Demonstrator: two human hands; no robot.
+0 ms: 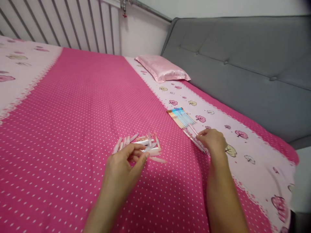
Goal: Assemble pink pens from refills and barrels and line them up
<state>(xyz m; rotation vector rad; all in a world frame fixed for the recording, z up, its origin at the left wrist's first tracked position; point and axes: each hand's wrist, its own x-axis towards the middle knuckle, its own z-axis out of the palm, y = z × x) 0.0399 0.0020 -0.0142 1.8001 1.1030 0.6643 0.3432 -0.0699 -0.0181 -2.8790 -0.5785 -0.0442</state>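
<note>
A heap of pale pink pens [145,144] lies with a small white box on the pink dotted bedsheet [73,129]. My left hand [126,161] hovers at the heap's near side, thumb and fingers pinching one clear pen cap or pen. To the right, a neat row of pens [181,117] with blue and orange ends lies on the sheet's pale border. My right hand [212,140] is just below that row, fingers closed on a pink pen [194,139] that lies against the sheet.
A pink satin pillow [162,68] rests at the head of the bed. A grey padded headboard [243,64] runs along the right. White vertical bars [73,22] stand behind the bed at the far left.
</note>
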